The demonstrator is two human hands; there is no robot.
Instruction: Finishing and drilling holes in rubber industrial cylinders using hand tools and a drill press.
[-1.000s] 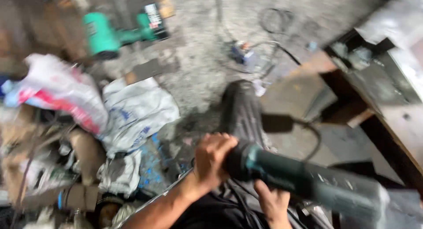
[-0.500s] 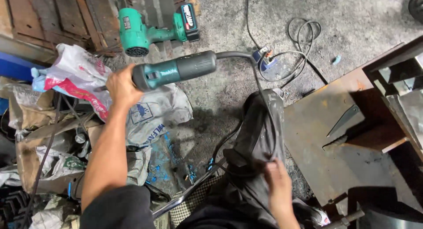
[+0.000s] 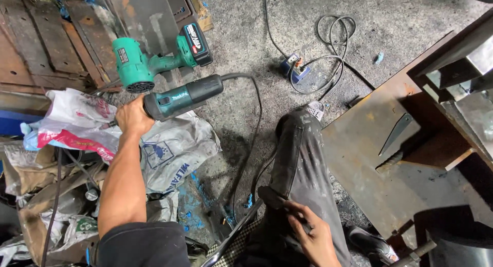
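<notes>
Teal corded power tool (image 3: pixel 182 98) sits clamped in the left hand (image 3: pixel 132 117), fingers wrapped tight round its front end, the body held level above the floor and its black cable (image 3: pixel 255 113) looping off the rear and down towards the person's leg. Nearest the camera, the right hand (image 3: pixel 311 236) rests on the thigh of the dark, dust-marked trousers (image 3: pixel 300 169), fingers curled closed on a small dark object (image 3: pixel 275 199) whose kind I cannot tell. Beneath the outstretched left arm lie crumpled white plastic bags (image 3: pixel 172 149), one with red print, on the concrete floor (image 3: pixel 246 46). To the right, a rusty steel plate (image 3: pixel 359 149) reaches in from the right edge, just beside the knee. Farther off, beyond the held tool, a green cordless blower (image 3: pixel 149 64) with a battery pack lies on the floor near weathered wooden boards (image 3: pixel 46 46). Farthest, a blue socket block (image 3: pixel 294 68) sits among coiled cable.
</notes>
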